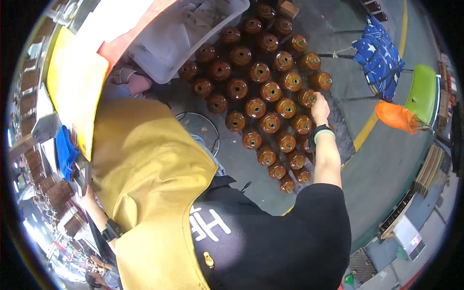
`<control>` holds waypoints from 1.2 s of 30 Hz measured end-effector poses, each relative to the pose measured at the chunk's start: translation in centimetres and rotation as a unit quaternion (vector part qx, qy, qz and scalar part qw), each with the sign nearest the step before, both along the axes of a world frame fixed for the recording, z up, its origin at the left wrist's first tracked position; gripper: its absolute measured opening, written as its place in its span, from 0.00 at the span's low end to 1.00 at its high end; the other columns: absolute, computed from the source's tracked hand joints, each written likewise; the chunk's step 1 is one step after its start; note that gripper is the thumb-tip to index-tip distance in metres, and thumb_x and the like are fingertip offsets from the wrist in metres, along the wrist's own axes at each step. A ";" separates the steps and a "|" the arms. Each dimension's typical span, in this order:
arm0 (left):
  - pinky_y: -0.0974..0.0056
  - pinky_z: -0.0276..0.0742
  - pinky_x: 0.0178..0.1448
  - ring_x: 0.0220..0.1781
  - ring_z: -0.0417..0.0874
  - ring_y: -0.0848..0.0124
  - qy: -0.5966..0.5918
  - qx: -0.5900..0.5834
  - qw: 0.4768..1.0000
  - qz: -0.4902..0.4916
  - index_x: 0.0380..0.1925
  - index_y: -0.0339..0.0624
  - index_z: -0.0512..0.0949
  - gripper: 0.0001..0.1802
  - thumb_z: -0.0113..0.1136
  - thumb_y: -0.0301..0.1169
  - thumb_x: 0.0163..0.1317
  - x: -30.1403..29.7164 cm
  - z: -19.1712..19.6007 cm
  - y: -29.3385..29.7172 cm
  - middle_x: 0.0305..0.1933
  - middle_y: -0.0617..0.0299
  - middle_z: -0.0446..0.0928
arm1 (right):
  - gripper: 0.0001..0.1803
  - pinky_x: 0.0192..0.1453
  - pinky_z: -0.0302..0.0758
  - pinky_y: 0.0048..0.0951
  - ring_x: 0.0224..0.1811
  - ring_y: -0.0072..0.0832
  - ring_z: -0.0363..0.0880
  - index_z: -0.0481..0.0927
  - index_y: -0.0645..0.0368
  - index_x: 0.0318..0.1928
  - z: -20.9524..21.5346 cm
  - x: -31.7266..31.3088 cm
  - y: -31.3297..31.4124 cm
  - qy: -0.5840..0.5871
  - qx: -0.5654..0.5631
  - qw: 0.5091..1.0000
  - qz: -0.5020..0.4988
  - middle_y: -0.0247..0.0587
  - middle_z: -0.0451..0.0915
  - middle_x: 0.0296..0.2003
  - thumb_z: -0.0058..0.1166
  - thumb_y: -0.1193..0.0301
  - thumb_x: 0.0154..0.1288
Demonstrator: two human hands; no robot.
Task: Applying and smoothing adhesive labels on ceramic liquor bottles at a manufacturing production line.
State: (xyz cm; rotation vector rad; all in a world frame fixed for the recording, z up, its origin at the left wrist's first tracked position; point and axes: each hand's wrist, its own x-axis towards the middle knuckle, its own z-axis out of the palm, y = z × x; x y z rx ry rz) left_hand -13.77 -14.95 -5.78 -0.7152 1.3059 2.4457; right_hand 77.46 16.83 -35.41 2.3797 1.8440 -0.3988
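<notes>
My right hand (320, 110) is stretched out to the right over a group of glossy brown round pieces (270, 91) with a small hole in the top of each. Its fingers are closed at the top of one brown round piece (306, 98) at the right side of the group. Far to the left, my left hand (89, 199) is beside the end of a grey metal part (84, 178). Its fingers are small and partly hidden there. A blue cloth (65, 152) hangs just above that hand, next to a yellow panel (77, 82).
A whitish plastic bin (174, 58) stands beyond the brown pieces at the left. A round metal ring (216, 140) is near my knees. At the right are a star-patterned blue cover (379, 55), an orange bag (397, 117) and a green panel (421, 94). Another person (104, 276) is at lower left.
</notes>
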 end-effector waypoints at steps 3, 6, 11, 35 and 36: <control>0.36 0.51 0.79 0.78 0.56 0.44 -0.014 0.003 1.000 0.002 0.73 0.29 0.57 0.50 0.45 0.64 0.69 -1.2 -1.1 -0.6 0.78 0.43 0.57 | 0.26 0.57 0.79 0.48 0.58 0.47 0.80 0.74 0.44 0.61 2.5 -0.4 0.5 -0.002 0.016 0.997 -0.073 0.43 0.81 0.54 0.57 0.77 0.64; 0.36 0.51 0.79 0.78 0.56 0.44 -0.033 0.007 0.999 -0.002 0.73 0.30 0.57 0.49 0.45 0.64 0.69 -3.0 -2.5 -0.7 0.78 0.43 0.57 | 0.24 0.59 0.77 0.45 0.58 0.45 0.80 0.76 0.49 0.60 6.0 -1.1 0.5 0.044 0.075 0.988 -0.127 0.45 0.82 0.53 0.60 0.76 0.63; 0.36 0.52 0.78 0.77 0.57 0.44 -0.062 -0.006 0.998 0.006 0.71 0.26 0.59 0.45 0.41 0.59 0.73 -2.0 -6.2 2.8 0.76 0.42 0.59 | 0.20 0.60 0.76 0.43 0.57 0.45 0.80 0.80 0.53 0.56 11.2 -1.2 -1.4 0.034 0.132 0.984 -0.115 0.47 0.81 0.51 0.63 0.72 0.63; 0.63 0.73 0.66 0.50 0.72 0.73 0.526 -0.358 0.767 0.083 0.65 0.40 0.62 0.41 0.78 0.25 0.55 0.2 10.0 3.0 0.54 0.62 0.67 | 0.12 0.42 0.75 0.28 0.39 0.29 0.77 0.81 0.66 0.51 42.1 -54.6 7.5 0.311 0.303 0.790 0.434 0.45 0.79 0.51 0.56 0.84 0.68; 0.62 0.70 0.69 0.56 0.72 0.70 0.532 -0.367 0.762 0.037 0.68 0.41 0.59 0.50 0.82 0.28 0.49 -1.3 9.2 3.2 0.59 0.60 0.65 | 0.12 0.42 0.75 0.28 0.39 0.29 0.77 0.81 0.66 0.51 42.7 -57.0 7.3 0.308 0.301 0.786 0.443 0.45 0.79 0.51 0.56 0.84 0.68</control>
